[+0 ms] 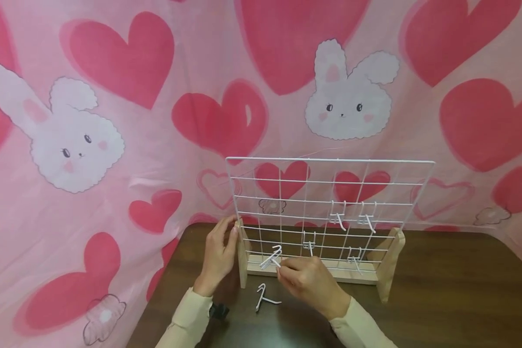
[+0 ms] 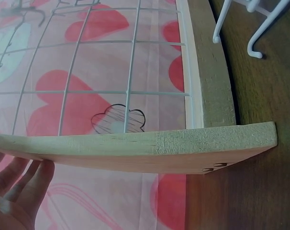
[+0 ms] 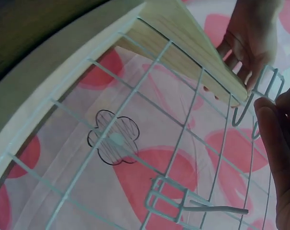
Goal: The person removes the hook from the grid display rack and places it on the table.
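Note:
A white wire grid rack (image 1: 330,159) stands upright between wooden side panels on a wooden base. At its left panel (image 1: 242,261), my left hand (image 1: 219,251) holds the upper end, its fingers (image 2: 37,184) against the wood. My right hand (image 1: 313,282) pinches a white wire hook (image 1: 271,258) by its prong, in front of the grid's lower left. In the right wrist view the held hook's (image 3: 267,91) bent ends are near the wires; whether they touch, I cannot tell. A second loose hook (image 1: 262,299) lies on the table before the rack.
Several white hooks hang on the grid, among them an upper right hook (image 1: 367,220), a middle hook (image 1: 309,244) and a lower right hook (image 1: 354,261). The dark wooden table (image 1: 461,290) backs onto a pink heart-and-rabbit cloth (image 1: 282,121).

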Available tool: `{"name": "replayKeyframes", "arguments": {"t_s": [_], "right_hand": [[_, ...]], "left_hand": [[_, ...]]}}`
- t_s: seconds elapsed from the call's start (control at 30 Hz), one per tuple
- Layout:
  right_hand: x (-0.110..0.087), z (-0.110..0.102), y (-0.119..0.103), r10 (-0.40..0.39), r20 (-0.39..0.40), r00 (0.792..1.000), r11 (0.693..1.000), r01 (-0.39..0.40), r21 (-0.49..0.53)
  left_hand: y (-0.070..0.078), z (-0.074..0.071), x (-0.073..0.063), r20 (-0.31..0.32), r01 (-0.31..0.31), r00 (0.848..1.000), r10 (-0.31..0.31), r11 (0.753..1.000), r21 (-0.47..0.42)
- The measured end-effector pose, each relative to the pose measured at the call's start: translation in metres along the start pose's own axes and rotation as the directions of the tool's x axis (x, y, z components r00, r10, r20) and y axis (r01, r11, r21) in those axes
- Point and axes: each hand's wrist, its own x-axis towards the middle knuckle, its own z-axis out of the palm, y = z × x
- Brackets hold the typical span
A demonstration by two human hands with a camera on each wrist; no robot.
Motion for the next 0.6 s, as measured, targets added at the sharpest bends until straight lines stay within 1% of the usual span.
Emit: {"name": "replayKeyframes", "arguments": {"t_s": [0.3,0.43,0.6], "right_hand": [[-0.014,-0.001,-0.001,-0.05,0.087,0.995,0.998,0.047,0.037],[-0.023,-0.002,-0.002,-0.053,0.138,0.989,0.998,0.048,0.04],[-0.035,-0.002,-0.002,-0.032,0.211,0.977,0.999,0.023,0.044]], "left_hand": [[0.0,-0.002,-0.001,0.009,0.015,1.0,-0.016,1.0,0.024],[0.002,-0.002,0.0,0.017,0.017,1.0,-0.018,0.999,0.03],[0.003,-0.002,0.001,0.023,0.025,0.999,-0.025,0.999,0.022]]}}
